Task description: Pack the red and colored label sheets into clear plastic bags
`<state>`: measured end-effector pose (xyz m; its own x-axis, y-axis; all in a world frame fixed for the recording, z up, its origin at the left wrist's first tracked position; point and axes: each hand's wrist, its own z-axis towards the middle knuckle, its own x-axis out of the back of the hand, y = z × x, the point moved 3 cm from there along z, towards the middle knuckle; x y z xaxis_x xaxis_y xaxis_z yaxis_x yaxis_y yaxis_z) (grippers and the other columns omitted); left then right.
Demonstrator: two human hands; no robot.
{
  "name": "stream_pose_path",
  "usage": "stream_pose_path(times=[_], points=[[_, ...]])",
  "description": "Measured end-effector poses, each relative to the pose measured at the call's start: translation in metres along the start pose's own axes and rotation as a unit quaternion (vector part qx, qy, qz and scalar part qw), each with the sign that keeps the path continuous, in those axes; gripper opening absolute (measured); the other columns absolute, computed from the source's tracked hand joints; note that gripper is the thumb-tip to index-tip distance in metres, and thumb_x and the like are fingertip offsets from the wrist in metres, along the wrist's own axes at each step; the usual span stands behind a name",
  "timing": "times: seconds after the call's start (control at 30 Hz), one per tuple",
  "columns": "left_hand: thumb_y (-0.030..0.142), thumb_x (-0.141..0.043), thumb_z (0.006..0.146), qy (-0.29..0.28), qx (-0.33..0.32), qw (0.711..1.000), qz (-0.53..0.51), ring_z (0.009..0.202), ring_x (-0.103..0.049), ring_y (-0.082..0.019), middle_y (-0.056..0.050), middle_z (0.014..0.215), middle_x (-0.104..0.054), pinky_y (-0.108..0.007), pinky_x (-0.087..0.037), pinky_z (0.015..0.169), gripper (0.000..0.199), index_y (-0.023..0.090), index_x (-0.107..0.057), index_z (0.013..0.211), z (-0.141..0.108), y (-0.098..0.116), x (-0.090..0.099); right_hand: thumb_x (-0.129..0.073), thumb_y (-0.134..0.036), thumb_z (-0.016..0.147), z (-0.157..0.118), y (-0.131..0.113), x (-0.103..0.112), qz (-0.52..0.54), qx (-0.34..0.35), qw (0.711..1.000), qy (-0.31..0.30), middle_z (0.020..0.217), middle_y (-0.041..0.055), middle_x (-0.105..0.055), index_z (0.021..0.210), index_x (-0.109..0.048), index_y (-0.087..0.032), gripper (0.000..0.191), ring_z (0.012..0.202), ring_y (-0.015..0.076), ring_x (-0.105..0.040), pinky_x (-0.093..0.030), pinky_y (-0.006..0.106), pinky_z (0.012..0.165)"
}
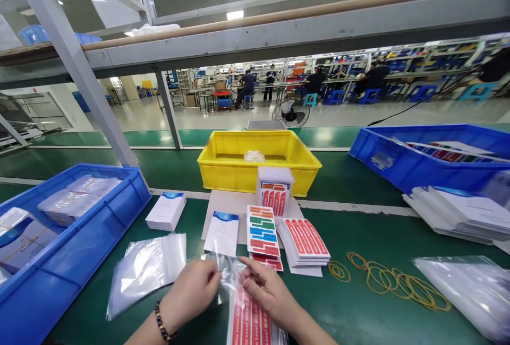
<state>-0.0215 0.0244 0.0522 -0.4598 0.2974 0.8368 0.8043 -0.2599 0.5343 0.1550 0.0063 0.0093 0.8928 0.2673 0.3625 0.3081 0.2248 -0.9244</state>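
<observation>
My left hand [198,287], with a beaded bracelet at the wrist, is closed on the left edge of a clear plastic bag [225,270]. On the bag's other side, my right hand [266,287] pinches it between thumb and fingers. Red-and-white label sheets [247,324] lie under and below my right hand. Just beyond my hands are a white booklet with a blue top [222,232] and a multicoloured label sheet [263,230]. A stack of red label sheets [306,239] sits to the right. Clear bags [149,265] lie left of my left hand.
A yellow bin [258,172] stands ahead, with blue bins at left [115,201] and right [392,162]. Rubber bands [398,281], more clear bags [466,286] and booklet stacks [165,210] lie on the green surface. A metal frame crosses above; people sit far behind.
</observation>
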Motion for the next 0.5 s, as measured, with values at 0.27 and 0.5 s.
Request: stream_pose_path(times=[0.27, 0.5], points=[[0.047, -0.050, 0.071, -0.031, 0.046, 0.919, -0.391, 0.047, -0.040, -0.010, 0.002, 0.050, -0.044, -0.022, -0.030, 0.048, 0.036, 0.016, -0.044, 0.054, 0.038, 0.026, -0.038, -0.031, -0.017, 0.085, -0.003, 0.014, 0.000, -0.228, 0.124, 0.961, 0.094, 0.107, 0.0130, -0.062, 0.120, -0.054, -0.014, 0.042, 0.094, 0.0226, -0.061, -0.049, 0.033, 0.078], [0.042, -0.050, 0.066, -0.023, 0.060, 0.889, -0.454, 0.043, -0.034, -0.007, 0.002, 0.049, -0.043, -0.020, -0.025, 0.043, 0.030, 0.014, -0.046, 0.056, 0.045, 0.018, -0.054, -0.043, -0.027, 0.085, 0.000, 0.001, 0.003, -0.187, 0.053, 0.979, 0.064, 0.087, 0.0079, -0.062, 0.104, -0.058, -0.017, 0.027, 0.076, 0.0182, -0.059, -0.046, 0.028, 0.066]])
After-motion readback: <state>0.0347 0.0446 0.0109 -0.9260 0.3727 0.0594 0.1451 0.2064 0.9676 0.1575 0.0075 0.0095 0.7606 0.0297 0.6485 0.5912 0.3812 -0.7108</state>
